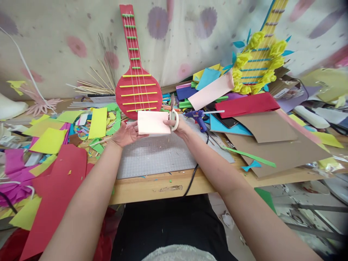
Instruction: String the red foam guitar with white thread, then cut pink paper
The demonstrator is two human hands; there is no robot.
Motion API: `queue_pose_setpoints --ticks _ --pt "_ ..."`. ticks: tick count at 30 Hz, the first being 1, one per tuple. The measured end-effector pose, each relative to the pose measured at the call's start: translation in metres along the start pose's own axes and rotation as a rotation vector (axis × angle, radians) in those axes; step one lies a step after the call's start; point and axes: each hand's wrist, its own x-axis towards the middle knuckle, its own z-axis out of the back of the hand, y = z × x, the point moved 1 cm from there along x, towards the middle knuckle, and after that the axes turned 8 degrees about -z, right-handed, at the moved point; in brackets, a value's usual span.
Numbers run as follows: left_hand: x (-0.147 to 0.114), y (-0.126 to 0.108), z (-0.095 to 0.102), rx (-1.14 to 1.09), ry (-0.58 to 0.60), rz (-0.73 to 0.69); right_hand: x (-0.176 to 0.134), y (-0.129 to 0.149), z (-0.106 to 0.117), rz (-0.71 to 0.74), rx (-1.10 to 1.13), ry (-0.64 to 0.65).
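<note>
A folded pale pink sheet of paper (153,122) is held up above the grey cutting mat (152,156). My left hand (125,134) grips its left edge, palm turned up, with some fingers hidden behind the sheet. In my right hand (179,127) are scissors (174,119) with white handles, their blades pointing up and away from me. The fingers of that hand also touch the sheet's right edge. Just behind the sheet, a red paper lute (138,90) with yellow and green strips and white strings leans against the wall.
A blue glue gun (199,119) lies right of the mat, its black cable (193,179) running over the table edge. Brown cardboard (277,148) and a red folded sheet (247,104) are on the right. Red paper (61,185) and coloured scraps cover the left. A yellow flowered instrument (257,61) stands behind.
</note>
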Motion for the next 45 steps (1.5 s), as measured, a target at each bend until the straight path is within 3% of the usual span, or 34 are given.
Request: queue_pose_setpoints --ticks 3,7,11,17,19,23,27,32,40,45 --pt "-0.001 0.026 -0.016 -0.192 -0.091 -0.170 0.005 -0.010 -0.010 0.144 0.224 -0.270" --pt "0.005 0.052 -0.044 -0.380 -0.382 -0.267 0.009 -0.021 -0.027 0.132 0.342 -0.492" --pt "0.009 0.060 -0.057 -0.398 -0.450 -0.202 0.013 -0.028 -0.037 0.188 0.324 -0.541" --pt "0.016 0.063 -0.047 -0.316 -0.556 -0.249 0.016 -0.035 -0.046 0.141 0.163 -0.558" --pt "0.017 0.059 -0.040 -0.281 -0.573 -0.294 0.012 -0.031 -0.045 0.100 0.094 -0.501" --pt "0.014 0.039 -0.021 -0.259 -0.635 -0.354 -0.003 -0.016 -0.030 0.008 -0.002 -0.248" --pt "0.012 0.019 -0.004 -0.322 -0.730 -0.272 -0.019 -0.010 -0.007 -0.175 0.083 0.058" --pt "0.007 0.011 -0.003 -0.294 -0.683 -0.186 -0.025 -0.018 0.003 -0.299 0.041 0.386" --pt "0.001 0.000 0.004 -0.235 -0.633 -0.255 -0.017 -0.028 0.007 -0.326 -0.011 0.474" --pt "0.006 0.004 0.011 -0.190 -0.680 -0.233 -0.019 -0.030 0.004 -0.369 -0.040 0.610"
